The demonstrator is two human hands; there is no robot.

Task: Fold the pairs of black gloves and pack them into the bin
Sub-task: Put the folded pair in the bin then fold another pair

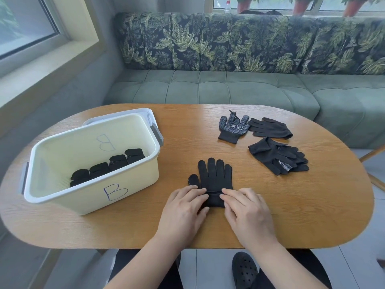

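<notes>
On the table point(270, 205), my left hand point(183, 209) and right hand point(248, 211) pinch the glove cuff point(214, 200). The bin point(135, 184) holds folded pairs point(100, 168).

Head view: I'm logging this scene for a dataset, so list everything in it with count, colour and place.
table: 1, wood brown, centre
bin: 1, cream, marked B, table's left side
folded gloves: 4, black, in a row inside the bin
front glove: 1 showing, black, flat, table's near side
loose gloves: 2 side by side plus a heap, black, table's right side
sofa: 1, green with leaf-print back, behind the table
pots: 3, terracotta, sill
bottle: 1, clear with red cap, sill
shoe: 1, black, floor under the table
left hand: 1, bare, grips the cuff's left side
right hand: 1, bare, grips the cuff's right side
</notes>
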